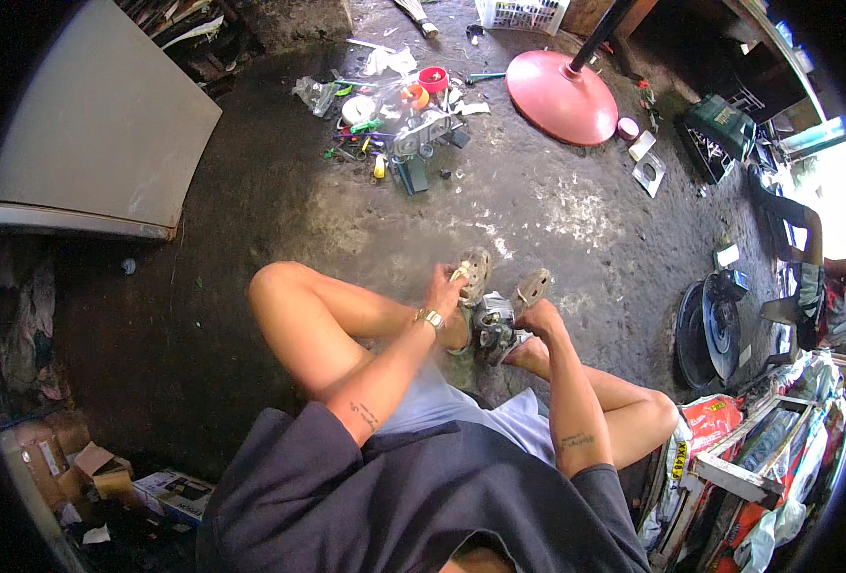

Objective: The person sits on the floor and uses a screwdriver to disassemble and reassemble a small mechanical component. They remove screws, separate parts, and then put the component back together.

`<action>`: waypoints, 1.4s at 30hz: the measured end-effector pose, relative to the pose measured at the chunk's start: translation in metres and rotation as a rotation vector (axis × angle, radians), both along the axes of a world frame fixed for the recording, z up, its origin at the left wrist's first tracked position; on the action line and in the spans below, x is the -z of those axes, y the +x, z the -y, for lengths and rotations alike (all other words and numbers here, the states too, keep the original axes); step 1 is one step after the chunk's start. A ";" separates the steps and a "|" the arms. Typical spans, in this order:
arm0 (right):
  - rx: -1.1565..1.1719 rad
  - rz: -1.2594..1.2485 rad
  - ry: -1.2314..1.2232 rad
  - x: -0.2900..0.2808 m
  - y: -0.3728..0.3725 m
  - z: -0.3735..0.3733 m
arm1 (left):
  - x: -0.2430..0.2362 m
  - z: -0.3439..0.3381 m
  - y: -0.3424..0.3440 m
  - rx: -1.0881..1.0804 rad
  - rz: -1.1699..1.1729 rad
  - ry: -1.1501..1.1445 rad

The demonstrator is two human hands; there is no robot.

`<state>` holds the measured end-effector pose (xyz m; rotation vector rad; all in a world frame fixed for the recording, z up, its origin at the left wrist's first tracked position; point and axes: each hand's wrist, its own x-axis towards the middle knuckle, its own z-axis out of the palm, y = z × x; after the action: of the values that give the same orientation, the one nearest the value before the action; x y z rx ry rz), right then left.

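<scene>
Flanking a dark metal part (496, 328), the left hand (445, 287) pinches a small pale piece (461, 271) off its far left; the right hand (539, 319), nearer, curls at its right, grip unclear.

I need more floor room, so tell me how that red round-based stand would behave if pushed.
The red base is broad and low, so a low push would probably slide it, not tip it. Its domed shell looks rigid, unlikely to flex. The dark pole rising from it offers leverage, so pushing high might tilt it.
</scene>
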<state>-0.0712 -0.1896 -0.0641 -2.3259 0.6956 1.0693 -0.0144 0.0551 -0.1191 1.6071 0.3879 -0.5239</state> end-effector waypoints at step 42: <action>0.251 0.463 0.506 -0.127 0.087 0.015 | -0.013 -0.011 0.022 -0.215 -0.137 -0.080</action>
<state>0.0155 -0.2046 0.0625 -1.8808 0.4523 0.4896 0.0073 0.0658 -0.1057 1.4368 0.6276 -0.4801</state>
